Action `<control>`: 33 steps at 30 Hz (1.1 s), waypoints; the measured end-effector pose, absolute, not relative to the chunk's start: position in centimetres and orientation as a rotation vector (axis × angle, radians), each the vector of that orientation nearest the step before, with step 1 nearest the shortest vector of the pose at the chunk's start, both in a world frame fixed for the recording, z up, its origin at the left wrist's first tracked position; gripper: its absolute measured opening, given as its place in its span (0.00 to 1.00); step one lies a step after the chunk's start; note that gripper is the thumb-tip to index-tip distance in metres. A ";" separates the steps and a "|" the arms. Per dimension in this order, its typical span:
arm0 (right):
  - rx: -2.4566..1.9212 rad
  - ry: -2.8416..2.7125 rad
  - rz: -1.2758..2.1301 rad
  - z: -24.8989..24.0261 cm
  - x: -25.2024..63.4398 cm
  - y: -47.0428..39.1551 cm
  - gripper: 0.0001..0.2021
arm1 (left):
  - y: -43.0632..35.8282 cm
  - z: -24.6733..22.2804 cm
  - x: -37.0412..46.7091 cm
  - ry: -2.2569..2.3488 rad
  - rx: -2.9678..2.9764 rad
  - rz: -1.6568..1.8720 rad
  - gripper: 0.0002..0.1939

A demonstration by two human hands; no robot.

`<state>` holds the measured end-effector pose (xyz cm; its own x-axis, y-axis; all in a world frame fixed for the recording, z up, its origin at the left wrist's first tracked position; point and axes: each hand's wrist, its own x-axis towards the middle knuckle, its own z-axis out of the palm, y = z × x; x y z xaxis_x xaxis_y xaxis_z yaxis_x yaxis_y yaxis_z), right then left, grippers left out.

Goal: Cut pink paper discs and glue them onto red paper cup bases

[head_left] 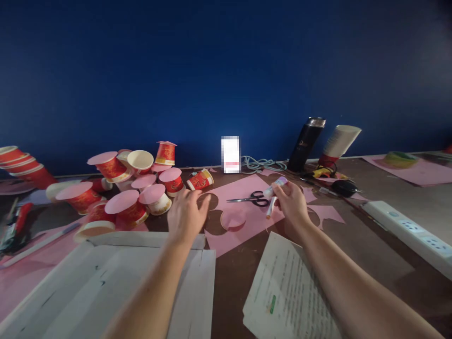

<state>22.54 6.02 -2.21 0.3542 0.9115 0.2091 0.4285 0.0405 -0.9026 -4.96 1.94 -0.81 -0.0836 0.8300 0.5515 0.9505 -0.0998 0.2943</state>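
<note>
My right hand [291, 200] is closed around a glue stick [280, 181] with a purple and white label. Below its fingers a thin white pen-like stick [271, 207] with an orange end slants down; whether it is held too, I cannot tell. Black-handled scissors [259, 198] lie on the cut pink paper [247, 226], with a pink paper circle [233, 219] in front of them. My left hand [187, 214] hovers with thumb and fingers apart, nothing in it. Just beyond it a red paper cup [200, 180] lies on its side.
Several red cups [129, 212] topped with pink discs crowd the left, beside a stack of nested cups [28, 167]. A white box lid [116, 282] and a printed sheet [289, 292] lie in front. On the right are a black thermos [306, 143] and a power strip [411, 233].
</note>
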 end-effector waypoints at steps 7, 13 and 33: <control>-1.388 -1.172 0.714 -1.8 21.3 5.4 0.25 | 3.4 -1.7 -8.5 -2.396 -1.925 -0.340 0.18; -1.154 -1.176 1.044 -1.0 19.7 3.7 0.19 | 3.1 -1.6 -6.3 -2.062 -2.397 -0.997 0.11; -0.992 -1.486 1.093 -1.1 16.2 0.8 0.13 | 1.4 -2.6 -2.4 -1.633 -2.801 -1.330 0.13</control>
<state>16.24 0.84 -1.13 -0.1641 0.9560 0.2433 0.0523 0.2547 -0.9656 -2.39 1.39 -2.58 0.3011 0.8553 0.4217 0.5859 -0.5148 0.6258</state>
